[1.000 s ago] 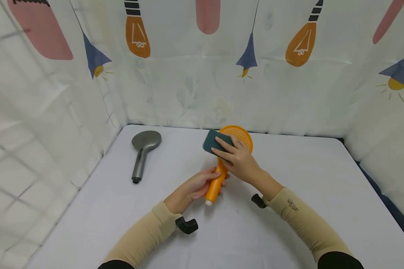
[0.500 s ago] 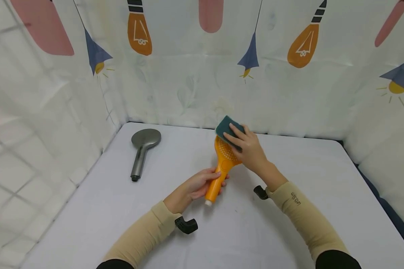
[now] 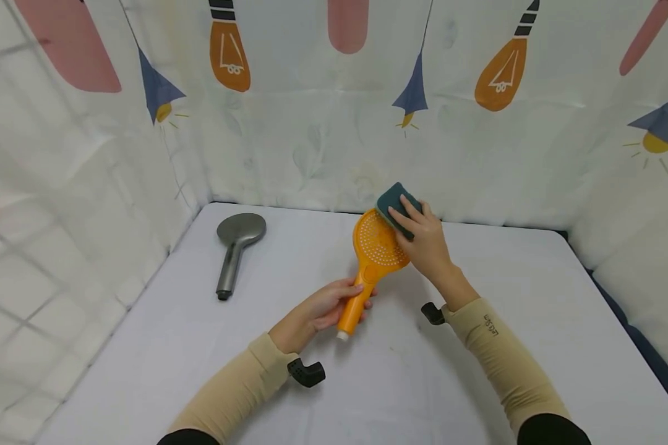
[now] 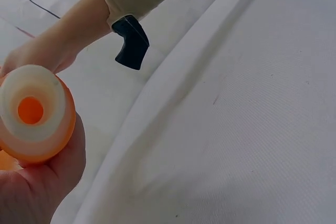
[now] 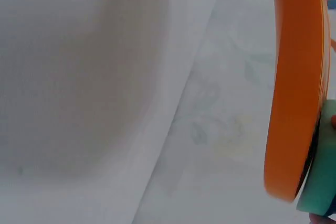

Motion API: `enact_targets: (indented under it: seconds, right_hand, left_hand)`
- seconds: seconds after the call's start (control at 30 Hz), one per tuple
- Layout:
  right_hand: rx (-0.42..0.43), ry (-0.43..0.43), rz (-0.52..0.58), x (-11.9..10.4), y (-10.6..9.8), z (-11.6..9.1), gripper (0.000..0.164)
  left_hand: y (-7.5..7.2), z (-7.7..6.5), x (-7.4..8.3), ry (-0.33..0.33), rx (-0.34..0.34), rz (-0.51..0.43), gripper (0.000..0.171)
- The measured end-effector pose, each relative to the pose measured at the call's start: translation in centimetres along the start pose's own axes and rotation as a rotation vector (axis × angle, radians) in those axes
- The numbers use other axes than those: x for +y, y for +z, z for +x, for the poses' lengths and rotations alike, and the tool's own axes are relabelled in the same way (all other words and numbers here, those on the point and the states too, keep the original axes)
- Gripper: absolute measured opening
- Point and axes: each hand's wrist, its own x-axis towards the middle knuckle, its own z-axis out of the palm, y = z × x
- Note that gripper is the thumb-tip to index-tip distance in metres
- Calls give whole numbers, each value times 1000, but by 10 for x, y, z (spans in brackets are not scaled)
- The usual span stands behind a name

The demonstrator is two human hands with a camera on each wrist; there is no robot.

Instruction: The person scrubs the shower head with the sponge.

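My left hand (image 3: 334, 304) grips the handle of an orange shower head (image 3: 377, 244), tilted above the table with its perforated face up. In the left wrist view the pale, hollow end of the shower head's handle (image 4: 34, 94) points at the camera. My right hand (image 3: 427, 242) holds a dark green sponge (image 3: 399, 207) against the upper right rim of the face. From the right wrist, the sponge (image 5: 321, 163) shows lighter green at its side, close against the head's orange edge (image 5: 296, 93). Part of the perforated face is hidden by the right hand.
A grey shower head (image 3: 236, 250) lies at the left of the white table (image 3: 256, 377). Behind the table hangs a white curtain (image 3: 323, 142) printed with bulbs and lamps, and more of it closes off the left and right sides.
The right hand and sponge have moved right, from across the shower head's neck to its upper right rim, uncovering most of the perforated face. The left hand has kept its grip almost in place.
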Motion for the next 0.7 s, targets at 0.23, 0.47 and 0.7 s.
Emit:
enact_targets:
  seconds: [0.23, 0.47, 0.7]
  right_hand:
    - [-92, -236, 11, -30, 13, -5, 46]
    - [-69, -106, 17, -10, 2, -2, 46]
    - [-33, 7, 29, 4, -2, -11, 50]
  left_hand:
    - [2, 1, 0, 13, -19, -19, 47]
    - [-1, 0, 0, 3, -2, -17, 45]
    - [-3, -3, 2, -8, -14, -33, 45]
